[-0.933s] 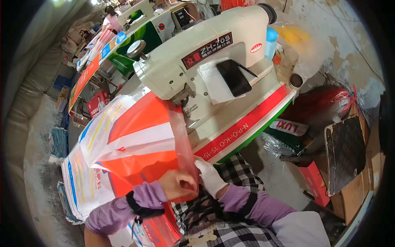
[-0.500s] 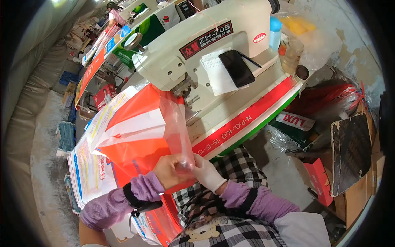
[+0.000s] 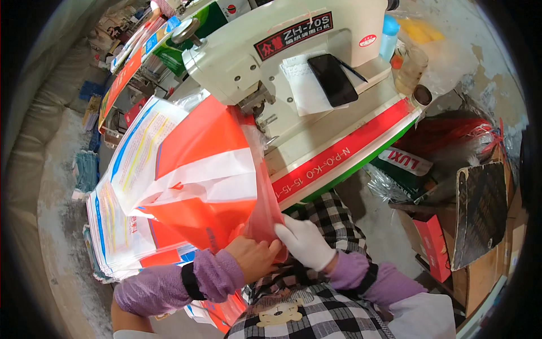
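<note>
A red and white woven bag with a clear plastic liner along its right edge hangs from the head of an industrial sewing machine. Its upper corner lies under the needle area. My bare left hand is closed on the bag's near edge and liner, fingers bunched. My right hand, in a white glove, pinches the same liner edge just to the right, thumb and fingers together. Folds hide part of what my left fingers hold.
More printed bags lie stacked at the left. On the machine bed sit a black phone, a pen and white papers. A blue bottle and a jar stand behind. Cardboard and a dark board are at right.
Both hands have moved slightly right and down along the liner, parting a little. The bag is spread wider, with its near edge pulled toward me. The view has shifted a little.
</note>
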`<state>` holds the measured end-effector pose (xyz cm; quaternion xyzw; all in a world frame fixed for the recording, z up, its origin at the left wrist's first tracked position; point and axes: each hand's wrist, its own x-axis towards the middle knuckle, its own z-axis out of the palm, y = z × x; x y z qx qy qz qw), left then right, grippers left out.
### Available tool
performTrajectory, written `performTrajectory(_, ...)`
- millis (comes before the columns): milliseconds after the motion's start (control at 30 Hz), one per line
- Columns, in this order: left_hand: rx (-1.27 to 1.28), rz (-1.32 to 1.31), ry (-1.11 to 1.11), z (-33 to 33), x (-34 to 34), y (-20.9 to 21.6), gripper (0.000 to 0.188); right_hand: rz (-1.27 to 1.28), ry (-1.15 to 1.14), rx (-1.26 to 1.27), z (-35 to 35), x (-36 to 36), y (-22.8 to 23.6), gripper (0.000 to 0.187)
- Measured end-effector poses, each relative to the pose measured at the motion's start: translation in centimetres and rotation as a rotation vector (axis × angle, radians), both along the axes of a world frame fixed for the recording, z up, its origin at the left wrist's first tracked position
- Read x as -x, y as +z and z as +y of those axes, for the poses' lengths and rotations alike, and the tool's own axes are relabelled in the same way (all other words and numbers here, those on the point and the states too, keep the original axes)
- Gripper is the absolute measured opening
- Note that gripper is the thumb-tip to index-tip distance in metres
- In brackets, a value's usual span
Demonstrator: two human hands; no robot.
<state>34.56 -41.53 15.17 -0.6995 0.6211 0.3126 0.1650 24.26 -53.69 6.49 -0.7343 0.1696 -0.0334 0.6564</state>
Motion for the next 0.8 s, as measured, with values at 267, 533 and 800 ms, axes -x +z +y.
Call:
performTrajectory(267, 0.198, 0.224, -0.552, -3.2, -3.7, -0.1, 0.020, 0.047, -0.096, 0.178, 1.6, -1.7, -1.3, 0.067)
performTrajectory(533, -0.191, -0.563, -0.466, -13.1, -16.5, 12.5, 0.029, -0.067, -0.190, 0.512, -2.7, -6.3, -3.3, 0.067)
performTrajectory(800, 0.231, 0.205, -0.406, -7.1, 2.3, -3.7, 0.015, 0.498, -0.015, 0.951, -5.9, -22.7, -11.1, 0.070)
